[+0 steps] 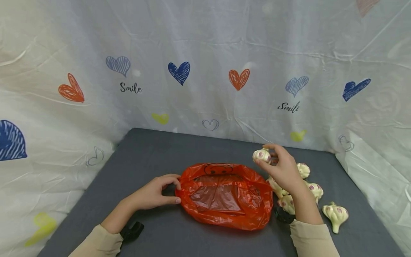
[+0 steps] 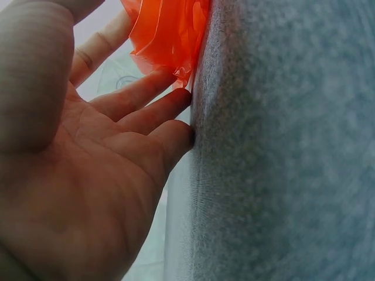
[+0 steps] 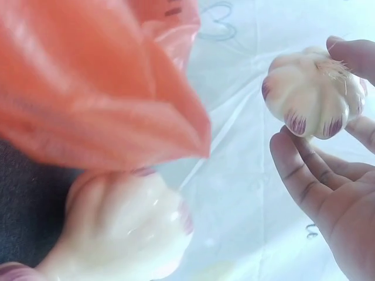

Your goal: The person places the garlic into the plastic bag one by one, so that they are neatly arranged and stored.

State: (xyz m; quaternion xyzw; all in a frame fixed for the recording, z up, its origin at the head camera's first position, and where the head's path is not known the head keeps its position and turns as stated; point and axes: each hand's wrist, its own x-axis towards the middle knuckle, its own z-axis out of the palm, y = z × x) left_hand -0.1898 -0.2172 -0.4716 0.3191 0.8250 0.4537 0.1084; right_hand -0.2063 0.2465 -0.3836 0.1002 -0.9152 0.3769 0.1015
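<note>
A red plastic bag (image 1: 224, 221) lies on the dark table with its mouth spread wide. At its left edge my left hand (image 1: 157, 192) holds the rim between curved fingers and thumb; the left wrist view shows the fingers against the red plastic (image 2: 170, 35), with the thumb tip out of frame. My right hand (image 1: 284, 167) pinches a garlic bulb (image 1: 262, 155) above the table, beyond the bag's right end. In the right wrist view this pale, purple-streaked bulb (image 3: 310, 96) sits between thumb and fingertips. Under and beside the right forearm lie several more garlic bulbs (image 1: 314, 190).
One garlic bulb (image 1: 335, 215) lies apart at the right, near the table's (image 1: 154, 146) right side. A white curtain (image 1: 205, 43) printed with hearts hangs behind the table and along its sides. Dark bands (image 1: 132, 231) sit at both wrists.
</note>
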